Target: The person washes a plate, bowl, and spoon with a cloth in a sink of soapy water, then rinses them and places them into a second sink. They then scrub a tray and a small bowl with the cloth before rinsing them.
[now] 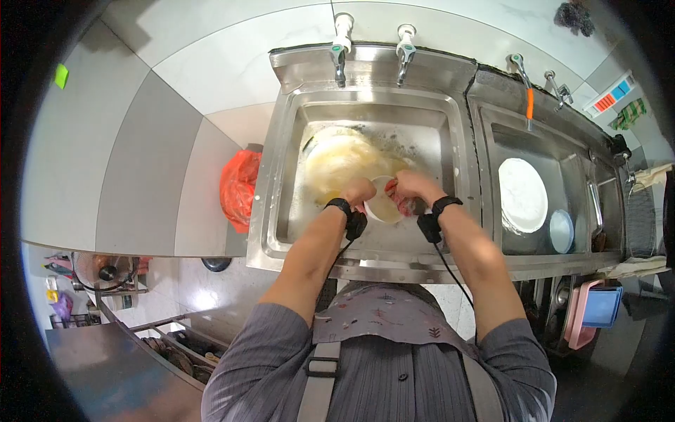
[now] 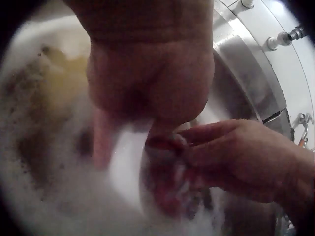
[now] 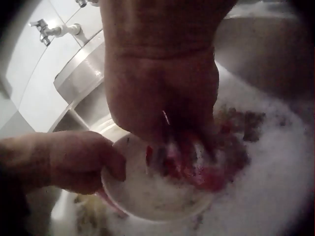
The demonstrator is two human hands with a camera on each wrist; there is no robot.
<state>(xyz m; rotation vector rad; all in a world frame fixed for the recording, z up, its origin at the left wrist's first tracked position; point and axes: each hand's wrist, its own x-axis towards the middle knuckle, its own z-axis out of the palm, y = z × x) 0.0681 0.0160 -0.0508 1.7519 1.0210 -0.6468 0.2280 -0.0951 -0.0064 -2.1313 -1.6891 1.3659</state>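
Observation:
In the head view my left hand (image 1: 358,189) grips the rim of a white bowl (image 1: 380,205), tilted low over the cloudy, sudsy water in the sink (image 1: 287,148). My right hand (image 1: 419,186) holds a bunched, wet red cloth (image 1: 403,203) against the bowl's inside. The right wrist view has the thumb of the left hand (image 3: 83,162) over the bowl's edge, while the red cloth (image 3: 209,179) sits under the right fingers. In the left wrist view the bowl's white wall (image 2: 127,164) shows between the left thumb and fingers. Foam hides the bowl's lower side there.
Two taps (image 1: 340,60) stand behind the sink. A second basin (image 1: 555,151) on the right contains a large white dish (image 1: 522,195) and a smaller pale blue one (image 1: 561,231). Left of the sink hangs a red plastic bag (image 1: 240,188). Pale dishware (image 1: 337,158) shows through the suds.

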